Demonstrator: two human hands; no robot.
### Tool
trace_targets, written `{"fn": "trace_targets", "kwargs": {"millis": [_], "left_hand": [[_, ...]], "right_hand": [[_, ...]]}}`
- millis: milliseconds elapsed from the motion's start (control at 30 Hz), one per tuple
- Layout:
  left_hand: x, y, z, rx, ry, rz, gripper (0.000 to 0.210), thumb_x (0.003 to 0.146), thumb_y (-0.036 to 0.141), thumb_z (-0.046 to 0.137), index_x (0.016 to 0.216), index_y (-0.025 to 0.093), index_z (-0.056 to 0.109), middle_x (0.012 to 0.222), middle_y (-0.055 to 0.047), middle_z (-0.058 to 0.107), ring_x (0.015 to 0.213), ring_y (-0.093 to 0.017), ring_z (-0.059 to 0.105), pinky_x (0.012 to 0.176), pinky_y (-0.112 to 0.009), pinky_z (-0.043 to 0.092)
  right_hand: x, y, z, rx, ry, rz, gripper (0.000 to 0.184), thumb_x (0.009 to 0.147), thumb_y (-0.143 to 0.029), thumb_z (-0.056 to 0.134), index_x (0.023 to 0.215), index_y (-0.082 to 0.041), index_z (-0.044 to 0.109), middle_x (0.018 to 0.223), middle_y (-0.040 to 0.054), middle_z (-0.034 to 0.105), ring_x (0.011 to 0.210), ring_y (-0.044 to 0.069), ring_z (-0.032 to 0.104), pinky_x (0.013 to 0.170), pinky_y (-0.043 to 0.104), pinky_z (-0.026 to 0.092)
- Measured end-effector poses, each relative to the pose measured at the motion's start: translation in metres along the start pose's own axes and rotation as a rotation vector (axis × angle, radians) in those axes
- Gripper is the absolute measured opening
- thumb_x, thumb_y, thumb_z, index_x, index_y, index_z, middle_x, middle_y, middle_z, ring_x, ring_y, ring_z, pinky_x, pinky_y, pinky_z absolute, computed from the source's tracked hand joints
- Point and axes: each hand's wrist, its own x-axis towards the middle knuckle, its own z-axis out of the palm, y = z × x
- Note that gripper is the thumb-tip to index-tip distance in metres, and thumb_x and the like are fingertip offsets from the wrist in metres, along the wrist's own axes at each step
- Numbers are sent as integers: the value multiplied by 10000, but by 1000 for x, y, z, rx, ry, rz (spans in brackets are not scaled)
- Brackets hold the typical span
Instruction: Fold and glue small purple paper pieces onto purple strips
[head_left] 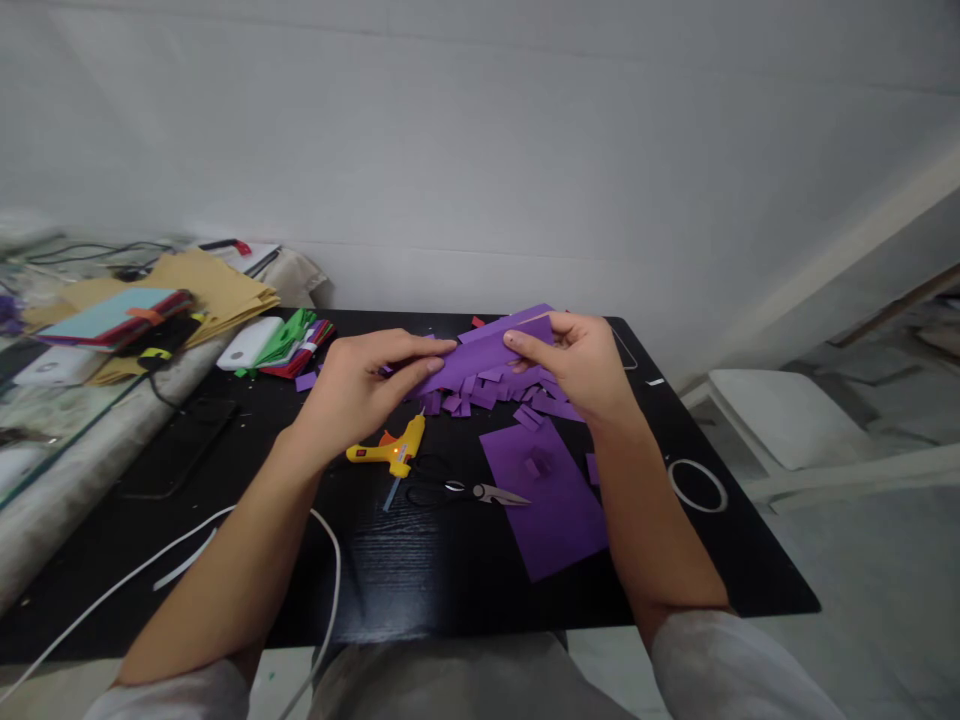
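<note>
Between both hands I hold a strip of purple paper [480, 358] up off the table. My left hand [379, 380] pinches its left end between thumb and fingers. At the other end, my right hand [581, 360] grips it with the thumb on the near face. Below lie many small cut purple paper pieces [484, 392] in a heap. A larger purple sheet [559, 510] rests flat nearer to me, with a few scraps on it. Scissors [480, 492] with black handles lie beside the sheet, partly over its edge. A yellow glue gun [394, 447] sits left of them.
A white cable [336, 560] loops across the front left of the black table [420, 580]. A phone-like dark slab [180, 450], bundled coloured paper [292, 345] and brown envelopes [210, 290] are at the left. A white ring [697, 486] lies at the right; a white stool [787, 415] stands beyond.
</note>
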Motion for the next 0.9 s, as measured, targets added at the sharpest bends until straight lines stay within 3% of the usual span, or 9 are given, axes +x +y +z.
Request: {"fn": "trace_targets", "kwargs": {"millis": [167,333,467,700,900], "left_hand": [[-1,2,-1,-35,-41,-103,274,959,384,704,1178,249,798,1001,-53,822,885,-196,748,761,-287,564],[-1,4,1,-96,-173,-177,269,938,399,708,1112,198,747,771,-5,748,689,-151,676,620,-240,501],[0,4,6,-106,-123,-169,236,958,407,676,923,181,736,787,-17,740,677,-140,640,630,-247,483],[1,1,10,-281,11,-301,236,908,414,739,864,186,697,826,-30,751,673,-144,658,615,-249,506],[3,3,9,-332,-71,-297,280,921,447,717,836,181,698,717,-10,678,606,-125,590,546,-231,462]], "right_hand": [[0,2,2,7,36,34,297,732,-436,923,836,-200,774,756,25,764,663,182,717,698,386,683],[0,9,13,74,65,45,393,716,-443,931,946,-204,720,860,33,791,746,194,748,728,376,688],[-2,12,23,136,48,76,462,680,-449,950,975,-205,690,885,42,792,772,206,756,732,383,684],[-3,15,33,202,-43,118,355,802,-535,837,844,-214,690,801,41,770,815,209,768,801,392,681],[-4,16,34,165,-53,94,340,773,-526,862,792,-226,701,728,12,752,711,188,745,761,387,676]]}}
